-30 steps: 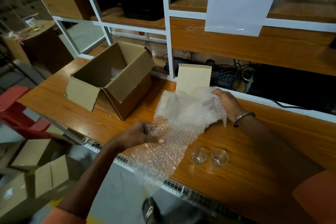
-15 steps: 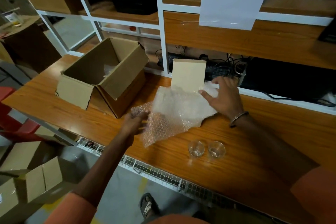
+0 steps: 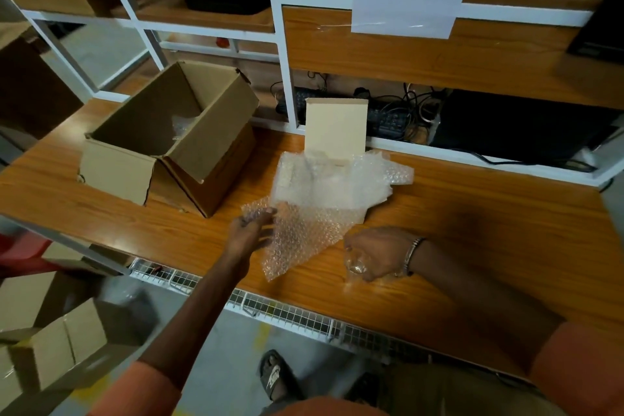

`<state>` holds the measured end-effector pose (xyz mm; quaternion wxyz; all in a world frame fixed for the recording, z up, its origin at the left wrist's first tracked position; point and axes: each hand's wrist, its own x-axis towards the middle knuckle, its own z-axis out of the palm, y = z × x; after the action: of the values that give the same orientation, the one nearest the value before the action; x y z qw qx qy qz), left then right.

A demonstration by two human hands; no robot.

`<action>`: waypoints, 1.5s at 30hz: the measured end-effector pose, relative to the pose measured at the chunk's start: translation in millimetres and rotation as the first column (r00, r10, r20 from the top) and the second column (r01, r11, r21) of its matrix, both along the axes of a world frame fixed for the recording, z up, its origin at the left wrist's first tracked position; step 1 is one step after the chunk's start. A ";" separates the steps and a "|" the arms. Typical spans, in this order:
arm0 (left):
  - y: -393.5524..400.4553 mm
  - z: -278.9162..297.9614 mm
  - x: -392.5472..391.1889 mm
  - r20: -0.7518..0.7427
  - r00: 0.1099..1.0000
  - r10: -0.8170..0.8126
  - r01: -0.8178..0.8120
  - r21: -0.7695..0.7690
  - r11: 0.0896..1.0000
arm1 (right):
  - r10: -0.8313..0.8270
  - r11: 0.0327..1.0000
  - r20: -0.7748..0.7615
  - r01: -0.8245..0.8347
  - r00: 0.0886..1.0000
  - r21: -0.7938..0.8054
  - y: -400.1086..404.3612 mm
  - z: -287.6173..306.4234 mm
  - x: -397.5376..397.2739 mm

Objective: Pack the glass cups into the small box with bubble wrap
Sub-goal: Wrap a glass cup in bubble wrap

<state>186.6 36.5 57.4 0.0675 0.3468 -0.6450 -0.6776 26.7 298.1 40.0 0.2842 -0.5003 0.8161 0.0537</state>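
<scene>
A sheet of bubble wrap (image 3: pixel 314 213) lies on the wooden table, draped over a small cream box (image 3: pixel 336 123) whose lid stands upright at the back. My left hand (image 3: pixel 251 230) pinches the sheet's left edge. My right hand (image 3: pixel 374 252) is down at the table's front, its fingers curled round a glass cup (image 3: pixel 356 265). The second cup is hidden under that hand.
A larger open cardboard box (image 3: pixel 169 135) with some plastic inside stands at the left of the table (image 3: pixel 489 230). Shelving with cables and a keyboard (image 3: pixel 385 118) rises behind. A wire tray (image 3: pixel 287 314) runs along the front edge. Cartons sit on the floor at the left.
My right hand left the bubble wrap at the small box and came down onto the glass cups, taking hold of one. My left hand stayed on the sheet's left edge.
</scene>
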 end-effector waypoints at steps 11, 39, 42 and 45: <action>-1.8 35.1 -3.0 -0.111 0.991 -0.076 0.072 -0.034 0.997 | -0.211 0.837 0.402 0.378 0.891 -0.396 -36.8 71.6 -20.0; -16.6 83.5 -33.0 -0.331 0.911 -0.248 0.270 0.022 0.963 | -0.190 0.555 0.895 0.796 0.404 -0.241 -125.1 143.0 -16.8; -17.6 82.6 -36.3 -0.338 0.913 -0.230 0.239 -0.013 0.971 | -0.267 0.539 0.826 0.787 0.497 -0.300 -125.8 146.7 -19.4; -21.3 86.0 -38.4 -0.329 0.922 -0.202 0.197 -0.048 0.979 | -0.352 0.447 0.616 0.705 0.705 -0.551 -124.8 148.4 -19.4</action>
<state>148.2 15.2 143.3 0.1086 0.1597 -0.6610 -0.7251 7.3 173.3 188.4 0.2156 -0.2801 0.7951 -0.4929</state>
